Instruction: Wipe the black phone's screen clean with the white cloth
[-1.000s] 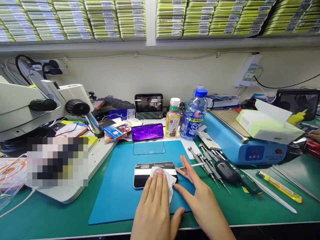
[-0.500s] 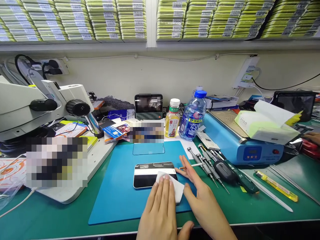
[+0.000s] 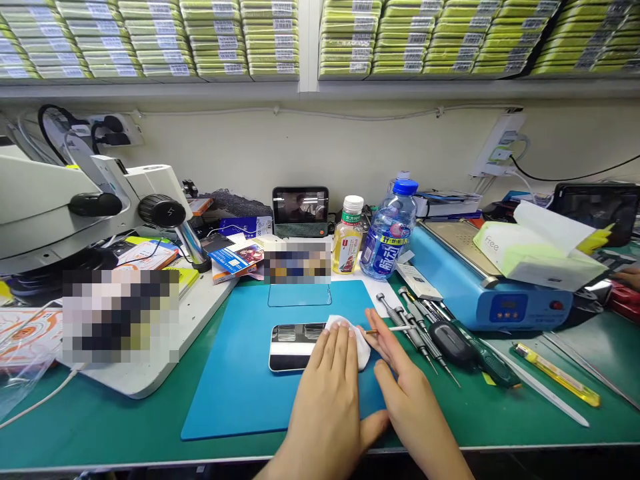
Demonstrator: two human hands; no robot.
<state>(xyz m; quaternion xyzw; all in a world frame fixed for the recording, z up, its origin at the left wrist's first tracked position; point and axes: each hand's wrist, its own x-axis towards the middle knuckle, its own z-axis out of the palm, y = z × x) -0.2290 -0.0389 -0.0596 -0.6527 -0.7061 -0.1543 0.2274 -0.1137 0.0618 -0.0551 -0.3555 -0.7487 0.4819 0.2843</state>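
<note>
A phone (image 3: 290, 347) with a glossy dark, reflective face lies flat on the blue mat (image 3: 240, 400). My left hand (image 3: 330, 393) presses a folded white tissue (image 3: 363, 353) onto its right part, fingers straight and close together, thumb out to the side. The phone's right end is hidden under tissue and hand. My right hand (image 3: 405, 387) is just right of the tissue, with a cigarette (image 3: 397, 329) between its fingers. Behind the phone, a clear glass sheet with a dark border (image 3: 300, 295) rests on the mat.
Several screwdrivers (image 3: 407, 330), a black case (image 3: 453, 345) and a yellow cutter (image 3: 557, 375) lie right of the mat. Behind stand a small drink bottle (image 3: 347, 240) and a larger blue-capped bottle (image 3: 387, 233). A blue heating machine (image 3: 530, 310) is at right, a microscope (image 3: 165, 207) at left.
My left hand has slid the tissue away from me and slightly right over the phone, uncovering more of its near edge. My right hand still has the cigarette. The view has shifted slightly.
</note>
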